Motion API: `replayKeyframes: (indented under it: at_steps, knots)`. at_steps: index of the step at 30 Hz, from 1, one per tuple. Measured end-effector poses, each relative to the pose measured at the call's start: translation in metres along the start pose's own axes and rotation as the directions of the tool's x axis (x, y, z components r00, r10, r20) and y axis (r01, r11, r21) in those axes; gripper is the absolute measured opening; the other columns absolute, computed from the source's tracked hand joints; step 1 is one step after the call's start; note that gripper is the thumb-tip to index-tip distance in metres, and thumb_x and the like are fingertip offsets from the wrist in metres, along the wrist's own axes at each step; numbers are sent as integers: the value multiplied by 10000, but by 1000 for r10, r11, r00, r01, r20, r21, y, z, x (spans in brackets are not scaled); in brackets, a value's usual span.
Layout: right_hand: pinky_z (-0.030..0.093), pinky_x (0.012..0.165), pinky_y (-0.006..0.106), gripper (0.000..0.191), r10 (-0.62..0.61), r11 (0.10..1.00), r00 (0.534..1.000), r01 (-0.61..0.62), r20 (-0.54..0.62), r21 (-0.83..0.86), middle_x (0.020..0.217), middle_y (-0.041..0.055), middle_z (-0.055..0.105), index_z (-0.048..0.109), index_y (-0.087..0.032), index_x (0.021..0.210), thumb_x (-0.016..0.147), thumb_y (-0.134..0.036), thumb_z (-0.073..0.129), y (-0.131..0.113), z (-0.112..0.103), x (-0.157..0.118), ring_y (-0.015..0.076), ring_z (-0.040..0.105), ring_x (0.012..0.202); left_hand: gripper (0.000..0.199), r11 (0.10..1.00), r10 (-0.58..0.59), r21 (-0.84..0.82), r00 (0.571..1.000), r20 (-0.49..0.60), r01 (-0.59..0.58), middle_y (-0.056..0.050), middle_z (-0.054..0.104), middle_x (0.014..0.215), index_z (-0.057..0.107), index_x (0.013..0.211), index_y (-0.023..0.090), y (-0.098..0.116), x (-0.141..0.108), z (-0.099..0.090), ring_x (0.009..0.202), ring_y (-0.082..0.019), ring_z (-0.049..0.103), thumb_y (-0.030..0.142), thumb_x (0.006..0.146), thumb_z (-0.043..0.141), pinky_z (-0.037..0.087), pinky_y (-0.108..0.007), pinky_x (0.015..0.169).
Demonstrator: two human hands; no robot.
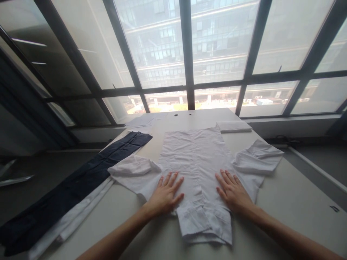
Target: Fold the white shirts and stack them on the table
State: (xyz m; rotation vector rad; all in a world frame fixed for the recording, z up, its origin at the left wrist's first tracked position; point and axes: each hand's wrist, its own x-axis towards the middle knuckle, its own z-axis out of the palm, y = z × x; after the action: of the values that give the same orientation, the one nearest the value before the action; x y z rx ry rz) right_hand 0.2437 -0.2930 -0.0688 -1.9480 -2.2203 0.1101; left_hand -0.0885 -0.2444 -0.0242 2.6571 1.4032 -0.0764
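A white shirt (193, 155) lies spread on the table with its sleeves out to both sides. Its collar end points toward me and hangs near the front edge. Light creases run across the cloth. My left hand (166, 193) rests flat on the left part of the shirt, fingers spread. On the right part, my right hand (234, 191) is pressed flat too, fingers apart. Neither hand grips the fabric.
Dark navy trousers (81, 184) and a strip of white cloth (84, 206) lie along the left side of the white table (292, 206). Paper sheets (141, 121) are at the far left, a folded white cloth (233, 126) at the far right. Windows stand behind.
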Motion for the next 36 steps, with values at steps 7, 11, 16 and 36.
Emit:
replayKeyframes:
  at_steps: [7,11,16,36]
  knots:
    - [181,1223,522,585,3,1000,1000,-3,3,-3,1645,108,281,400,-217,1552,1012,-439,371,0,0,2,296,215,1530,659,997,5,-74,992,-130,-14,-112,231,1664,317,1587,252,14,54,-34,1535,-333,164,587,1023,375,208,-548,1211]
    - [196,1219,528,584,-3,1000,1000,3,-1,15,1641,109,294,422,-218,1541,1005,-446,383,1,-2,2,301,233,1524,604,996,-54,-77,972,-227,38,-141,293,1639,399,1542,195,8,102,-25,1516,-347,230,527,1038,377,245,-548,1196]
    - [187,1221,549,581,-10,999,1000,9,9,46,1644,114,287,428,-212,1536,1003,-438,378,1,-3,2,312,217,1527,584,998,-69,-8,968,-241,69,-110,305,1640,401,1541,245,-2,123,2,1520,-341,218,536,1035,370,219,-582,1194]
    - [509,1023,494,389,25,-24,998,-57,57,998,1353,125,644,686,-204,1200,888,-434,649,-49,-58,60,294,637,1198,623,999,-51,7,974,-223,54,-106,240,1664,325,1579,254,-4,124,16,1528,-348,172,550,1032,351,160,-613,1198]
